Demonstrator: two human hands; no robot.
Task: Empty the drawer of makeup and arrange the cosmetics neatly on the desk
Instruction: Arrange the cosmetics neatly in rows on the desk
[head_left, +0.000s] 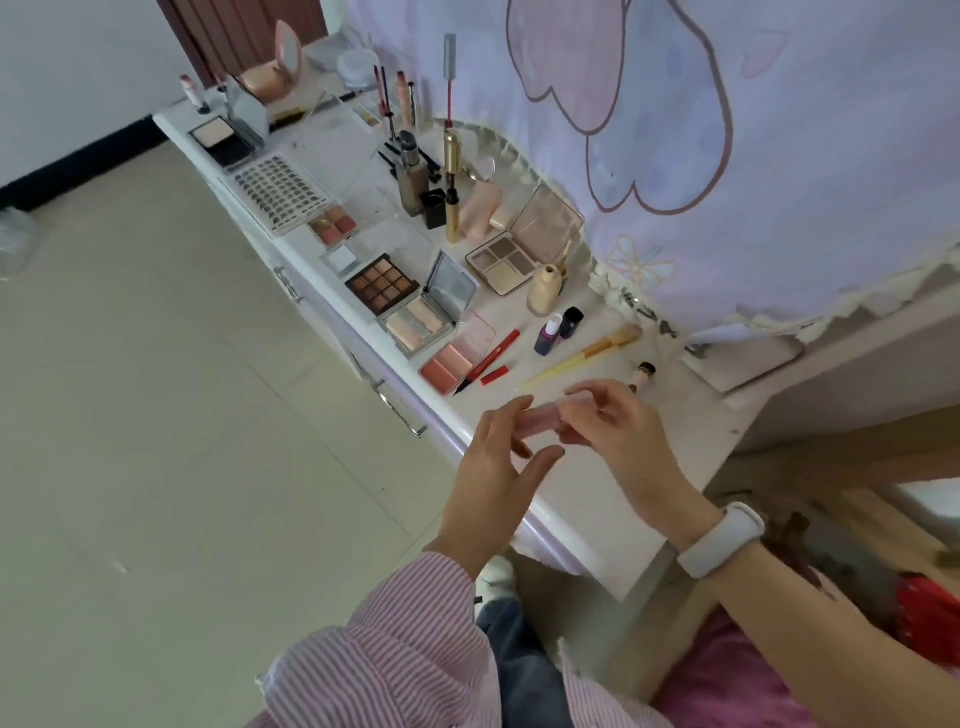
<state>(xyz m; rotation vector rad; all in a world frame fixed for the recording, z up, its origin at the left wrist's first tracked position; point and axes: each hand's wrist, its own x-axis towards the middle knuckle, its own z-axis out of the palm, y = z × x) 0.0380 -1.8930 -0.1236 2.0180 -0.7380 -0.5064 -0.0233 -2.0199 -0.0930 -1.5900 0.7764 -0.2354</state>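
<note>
A small pale pink cosmetic case (540, 418) is held over the near end of the white desk (597, 519). My right hand (618, 436) grips its right part. My left hand (498, 457) is at its left end with fingers spread, and whether it touches the case I cannot tell. Many cosmetics lie in rows on the desk: a brown eyeshadow palette (383, 283), a blush palette (449, 366), a red eyeliner pen (488, 361), a yellow-handled brush (587, 356) and a purple bottle (549, 335). The drawers (395, 400) in the desk front are closed.
A patterned curtain (727, 156) hangs along the desk's far side. Tall bottles and tubes (415, 176) stand mid-desk, with a small pink mirror (288, 52) at the far end. A small bottle (641, 376) lies just behind my hands. Beige tiled floor lies to the left.
</note>
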